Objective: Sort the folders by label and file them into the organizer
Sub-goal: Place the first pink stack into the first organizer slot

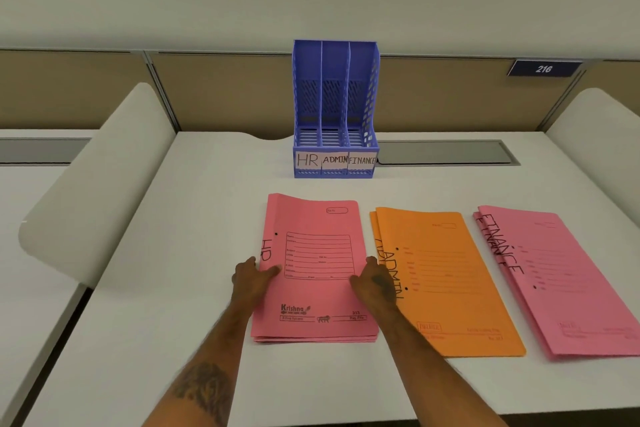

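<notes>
Purple-blue plastic organizer (pixel 335 107) sits at the back of the white bench (pixel 173 288). It has three upright slots, and the paper strips on its front lip read HR, ADMIN and FINANCE left to right, hand-lettered in black marker. Straight in front of the organizer, on the near side, the pink HR stack (pixel 315 291) lies flat on the bench with "HR" written sideways along its left edge. Its top cover has a printed form box, "Krishna" over "Filing System" at the bottom left, and "233" with "Tag File" at the bottom right; the form lines are too small to read tbh. In front of the organizer and off to its right is the orange ADMIN stack (pixel 450 288), with "ADMIN" running down the left edge and the printing too faint to make out. Further right of the organizer is the pink FINANCE stack (pixel 568 288), where the word shows twice because the covers are a bit offset. The three stacks lie apart from each other. Right of the organizer, up on the tan partition, a dark plate (pixel 543 69) says 216. Both forearms reach toward the organizer from the bottom of the view. The left hand (pixel 251 279) is at the HR stack's left edge and the right hand (pixel 374 279) at its right edge. Each has the thumb laid on the cover and the fingers (pixel 250 261) tucked down at the edge, so both grip that stack from the sides.
</notes>
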`<state>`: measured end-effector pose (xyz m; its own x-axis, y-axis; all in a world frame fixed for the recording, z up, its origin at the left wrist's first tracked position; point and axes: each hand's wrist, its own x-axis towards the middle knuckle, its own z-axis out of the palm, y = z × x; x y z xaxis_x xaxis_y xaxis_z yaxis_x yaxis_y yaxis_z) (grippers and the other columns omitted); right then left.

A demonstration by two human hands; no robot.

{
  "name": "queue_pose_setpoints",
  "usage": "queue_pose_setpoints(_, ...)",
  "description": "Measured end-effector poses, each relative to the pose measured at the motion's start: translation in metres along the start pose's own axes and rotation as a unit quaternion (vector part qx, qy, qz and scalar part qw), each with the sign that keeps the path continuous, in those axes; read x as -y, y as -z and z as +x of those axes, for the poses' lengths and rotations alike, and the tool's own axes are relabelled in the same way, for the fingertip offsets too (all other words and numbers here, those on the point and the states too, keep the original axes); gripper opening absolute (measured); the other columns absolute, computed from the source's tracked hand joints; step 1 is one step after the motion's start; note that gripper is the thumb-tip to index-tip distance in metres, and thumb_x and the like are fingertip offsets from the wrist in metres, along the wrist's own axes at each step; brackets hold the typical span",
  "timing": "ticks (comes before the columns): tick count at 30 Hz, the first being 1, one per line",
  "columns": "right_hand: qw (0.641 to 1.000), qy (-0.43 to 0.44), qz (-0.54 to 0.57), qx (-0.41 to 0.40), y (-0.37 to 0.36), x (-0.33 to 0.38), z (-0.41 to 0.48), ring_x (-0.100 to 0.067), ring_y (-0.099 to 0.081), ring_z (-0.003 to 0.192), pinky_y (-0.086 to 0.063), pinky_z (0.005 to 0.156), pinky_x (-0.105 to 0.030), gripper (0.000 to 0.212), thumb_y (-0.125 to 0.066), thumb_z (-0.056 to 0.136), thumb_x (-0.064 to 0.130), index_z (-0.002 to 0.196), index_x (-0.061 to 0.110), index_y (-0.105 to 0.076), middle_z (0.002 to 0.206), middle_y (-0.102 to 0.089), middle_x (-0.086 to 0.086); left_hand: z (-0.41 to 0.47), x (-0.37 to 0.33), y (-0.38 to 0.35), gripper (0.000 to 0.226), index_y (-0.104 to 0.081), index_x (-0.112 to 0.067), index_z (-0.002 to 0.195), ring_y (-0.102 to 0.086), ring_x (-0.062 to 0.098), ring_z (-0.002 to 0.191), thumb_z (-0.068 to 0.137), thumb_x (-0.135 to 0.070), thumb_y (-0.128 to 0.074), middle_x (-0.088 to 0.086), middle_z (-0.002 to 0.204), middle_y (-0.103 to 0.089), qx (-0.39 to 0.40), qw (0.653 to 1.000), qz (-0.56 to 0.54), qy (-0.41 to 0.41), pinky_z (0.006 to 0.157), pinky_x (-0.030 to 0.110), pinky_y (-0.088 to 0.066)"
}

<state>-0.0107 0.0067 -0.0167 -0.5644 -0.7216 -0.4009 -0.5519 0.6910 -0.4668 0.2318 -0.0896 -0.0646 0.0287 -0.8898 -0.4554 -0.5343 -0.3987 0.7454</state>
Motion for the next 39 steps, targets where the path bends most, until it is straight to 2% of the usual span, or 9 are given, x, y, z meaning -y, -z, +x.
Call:
queue_pose_setpoints(4, 1.0, 0.005, -0.012, 0.005, -0.005, 0.0, -0.004, -0.032, -0.056, 0.118, -0.054, 0.089, -0.037, 0.066, -0.061, 0.089, 0.03, 0.145, 0.01, -0.033, 0.136, -0.053, -0.014, -0.03, -0.013, 0.0, 0.064, -0.067, -0.018, 0.104, -0.068, 0.029, 0.096, 0.057, -0.062, -0.07, 0.003, 0.107, -0.072, 0.002, 1.0, 0.013, -0.024, 0.094, 0.051, -0.052)
queue_pose_setpoints(8, 0.999, 0.024, 0.007, 0.02, -0.005, -0.004, -0.009, -0.03, -0.055, 0.119, -0.054, 0.09, -0.036, 0.068, -0.061, 0.089, 0.032, 0.146, 0.011, -0.032, 0.136, -0.053, -0.012, -0.035, -0.018, -0.001, 0.083, -0.065, -0.017, 0.119, -0.067, 0.029, 0.101, 0.049, -0.059, -0.078, 0.003, 0.114, -0.069, -0.017, 0.999, -0.012, -0.036, 0.092, 0.05, -0.055)
queue_pose_setpoints(13, 0.998, 0.034, 0.024, 0.052, 0.006, -0.005, -0.008, -0.029, -0.056, 0.118, -0.052, 0.09, -0.033, 0.064, -0.062, 0.089, 0.032, 0.144, 0.01, -0.035, 0.134, -0.056, -0.011, -0.08, -0.067, 0.001, 0.062, -0.041, -0.015, 0.129, -0.07, 0.027, 0.092, 0.078, -0.012, -0.077, 0.006, 0.113, -0.064, 0.007, 0.997, -0.017, -0.074, 0.077, 0.038, -0.06)
queue_pose_setpoints(18, 0.994, 0.1, 0.013, 0.038, 0.039, 0.015, -0.01, -0.025, -0.058, 0.111, -0.053, 0.089, -0.032, 0.052, -0.063, 0.088, 0.042, 0.13, 0.013, -0.052, 0.128, -0.059, -0.01, -0.097, -0.1, -0.003, 0.052, -0.049, -0.018, 0.129, -0.069, 0.018, 0.088, 0.083, -0.009, -0.069, 0.0, 0.115, -0.064, -0.004, 0.988, -0.024, -0.156, 0.067, 0.026, -0.059)
queue_pose_setpoints(22, 0.977, 0.204, 0.055, -0.014, 0.092, 0.076, -0.021, -0.027, -0.058, 0.115, -0.049, 0.085, -0.033, 0.059, -0.055, 0.093, 0.052, 0.135, 0.012, -0.05, 0.131, -0.059, -0.01, -0.106, -0.138, -0.002, 0.036, -0.054, -0.024, 0.116, -0.07, 0.02, 0.093, 0.083, -0.013, -0.063, -0.005, 0.104, -0.066, -0.033, 0.974, -0.028, -0.221, 0.073, 0.033, -0.06)
queue_pose_setpoints(25, 0.964, 0.256, 0.068, -0.033, 0.138, 0.128, -0.03, -0.028, -0.056, 0.116, -0.045, 0.085, -0.037, 0.068, -0.047, 0.09, 0.065, 0.136, 0.014, -0.048, 0.132, -0.057, -0.009, -0.112, -0.168, -0.002, 0.033, -0.049, -0.03, 0.121, -0.068, 0.019, 0.093, 0.088, -0.027, -0.053, -0.005, 0.108, -0.064, -0.04, 0.962, -0.031, -0.267, 0.078, 0.039, -0.06)
queue_pose_setpoints(28, 0.96, 0.266, 0.071, -0.06, 0.174, 0.169, -0.032, -0.03, -0.056, 0.106, -0.044, 0.079, -0.038, 0.075, -0.046, 0.086, 0.071, 0.131, 0.011, -0.05, 0.126, -0.06, -0.011, -0.114, -0.191, -0.001, 0.035, -0.041, -0.028, 0.132, -0.068, 0.019, 0.092, 0.098, -0.023, -0.047, -0.003, 0.112, -0.064, -0.041, 0.954, -0.023, -0.295, 0.076, 0.038, -0.061)
queue_pose_setpoints(33, 0.96, 0.241, 0.087, -0.11, 0.222, 0.209, -0.029, -0.024, -0.061, 0.081, -0.052, 0.07, -0.037, 0.072, -0.051, 0.077, 0.077, 0.108, 0.013, -0.062, 0.086, -0.063, -0.001, -0.109, -0.224, 0.007, 0.037, -0.033, -0.03, 0.134, -0.071, 0.022, 0.084, 0.099, -0.023, -0.042, 0.002, 0.112, -0.066, -0.06, 0.94, 0.0, -0.335, 0.07, 0.047, -0.062)
queue_pose_setpoints(39, 0.948, 0.24, 0.129, -0.165, 0.256, 0.25, -0.029, -0.025, -0.068, 0.072, -0.057, 0.072, -0.038, 0.062, -0.053, 0.07, 0.078, 0.085, 0.018, -0.061, 0.077, -0.068, -0.003, -0.095, -0.25, 0.015, 0.033, -0.032, -0.026, 0.135, -0.068, 0.021, 0.074, 0.103, -0.024, -0.037, 0.003, 0.109, -0.068, -0.112, 0.903, 0.048, -0.411, 0.068, 0.045, -0.061)
